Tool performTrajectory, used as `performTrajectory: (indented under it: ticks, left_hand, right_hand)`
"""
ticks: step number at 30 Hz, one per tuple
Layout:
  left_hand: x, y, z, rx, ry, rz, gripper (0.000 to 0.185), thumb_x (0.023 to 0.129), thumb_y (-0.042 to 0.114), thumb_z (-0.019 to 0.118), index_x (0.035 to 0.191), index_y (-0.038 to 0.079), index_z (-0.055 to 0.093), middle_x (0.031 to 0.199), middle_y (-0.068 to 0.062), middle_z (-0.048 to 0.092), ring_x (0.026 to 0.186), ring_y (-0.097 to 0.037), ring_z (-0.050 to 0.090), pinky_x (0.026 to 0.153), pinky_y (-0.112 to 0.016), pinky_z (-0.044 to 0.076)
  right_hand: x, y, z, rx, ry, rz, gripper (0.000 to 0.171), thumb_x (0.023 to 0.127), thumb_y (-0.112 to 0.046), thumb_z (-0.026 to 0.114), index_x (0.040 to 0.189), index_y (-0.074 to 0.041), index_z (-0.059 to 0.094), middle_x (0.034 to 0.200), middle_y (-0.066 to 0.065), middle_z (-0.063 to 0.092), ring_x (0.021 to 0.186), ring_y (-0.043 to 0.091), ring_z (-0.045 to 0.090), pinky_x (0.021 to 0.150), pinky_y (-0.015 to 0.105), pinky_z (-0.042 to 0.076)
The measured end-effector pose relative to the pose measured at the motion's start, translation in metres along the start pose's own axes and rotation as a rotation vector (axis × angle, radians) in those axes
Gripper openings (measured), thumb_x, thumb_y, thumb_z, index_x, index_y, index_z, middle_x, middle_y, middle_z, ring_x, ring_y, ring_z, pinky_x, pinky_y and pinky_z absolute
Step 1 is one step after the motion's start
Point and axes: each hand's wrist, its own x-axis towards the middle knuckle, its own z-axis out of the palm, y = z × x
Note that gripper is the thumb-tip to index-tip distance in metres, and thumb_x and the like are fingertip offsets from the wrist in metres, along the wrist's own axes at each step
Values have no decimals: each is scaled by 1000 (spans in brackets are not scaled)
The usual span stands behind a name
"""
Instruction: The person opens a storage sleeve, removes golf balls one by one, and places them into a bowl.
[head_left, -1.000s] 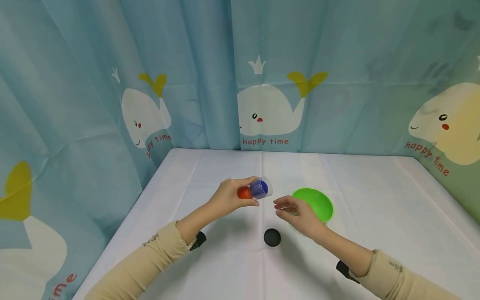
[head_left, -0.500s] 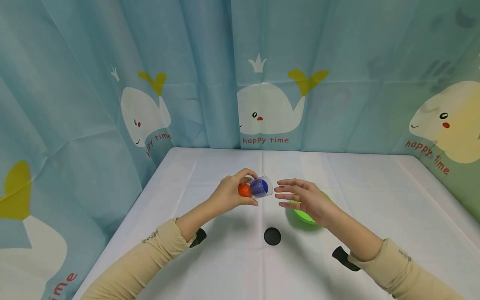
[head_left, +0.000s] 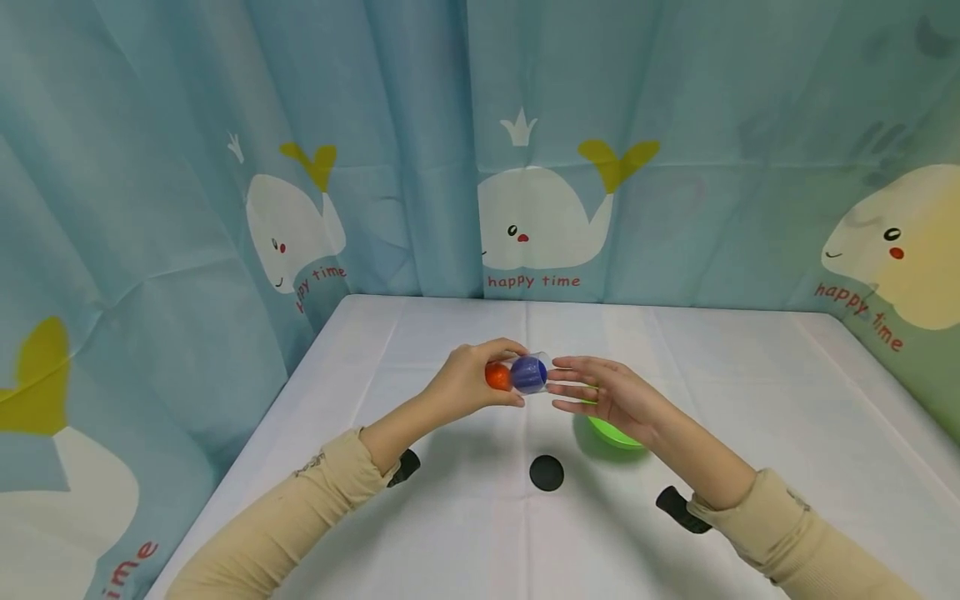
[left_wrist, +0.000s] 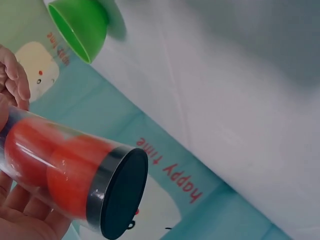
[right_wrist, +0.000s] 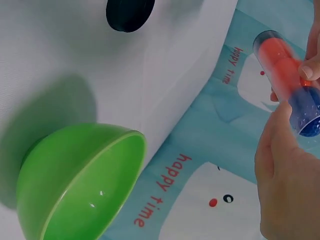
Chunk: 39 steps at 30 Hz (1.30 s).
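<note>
My left hand [head_left: 472, 375] grips a clear plastic tube [left_wrist: 75, 167], held nearly level above the table. Two orange balls [left_wrist: 75, 175] sit toward the tube's black end cap [left_wrist: 122, 192], and a blue ball [head_left: 528, 375] is at its uncapped end, which points to the right. My right hand [head_left: 618, 396] is beside that end, its fingers straight and spread, the fingertips right at the rim. Behind and below the right hand, partly covered by it, a green bowl [right_wrist: 80, 185] stands on the table.
A round black lid [head_left: 546, 473] lies on the white tablecloth [head_left: 450, 533] in front of the hands. Blue curtains [head_left: 420, 150] with whale prints hang behind and around the table. A black piece [head_left: 682, 510] shows at the right wrist.
My right hand has straightened and spread its fingers and shifted over the bowl, covering more of it. The tube in my left hand has moved slightly right, closer to the right fingertips.
</note>
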Motion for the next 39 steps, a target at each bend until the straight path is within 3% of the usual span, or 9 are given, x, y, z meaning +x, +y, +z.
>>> performTrajectory:
  ticks: [15, 26, 33, 39]
  left_hand:
    - [12, 2, -2, 95, -47, 38, 55, 74, 18, 81, 125, 13, 62, 116, -8, 68, 99, -20, 63, 84, -31, 53]
    - [21, 3, -7, 199, -140, 19, 57, 75, 22, 80, 128, 15, 60, 124, -5, 64, 107, -20, 60, 87, -32, 52]
    - [27, 4, -8, 214, -194, -3, 56, 74, 20, 81, 126, 14, 61, 125, -5, 63, 110, -21, 58, 87, -31, 52]
    - [29, 7, -9, 247, -210, -6, 56, 73, 19, 82, 125, 13, 62, 124, -5, 64, 108, -22, 57, 90, -34, 49]
  right_hand:
    - [6, -3, 0, 115, -1, 52, 52, 102, -18, 42, 143, 8, 25, 113, 7, 56, 99, 14, 65, 88, 28, 53]
    - [11, 1, -2, 174, 13, 64, 55, 100, -15, 44, 144, 10, 21, 109, 6, 58, 97, 13, 64, 89, 24, 52]
    - [13, 7, -5, 170, 5, 73, 60, 99, -16, 49, 144, 11, 20, 108, 6, 60, 98, 13, 65, 90, 24, 51]
    - [13, 10, -5, 181, 7, 64, 63, 97, -14, 53, 144, 12, 20, 101, 3, 65, 97, 13, 66, 88, 24, 52]
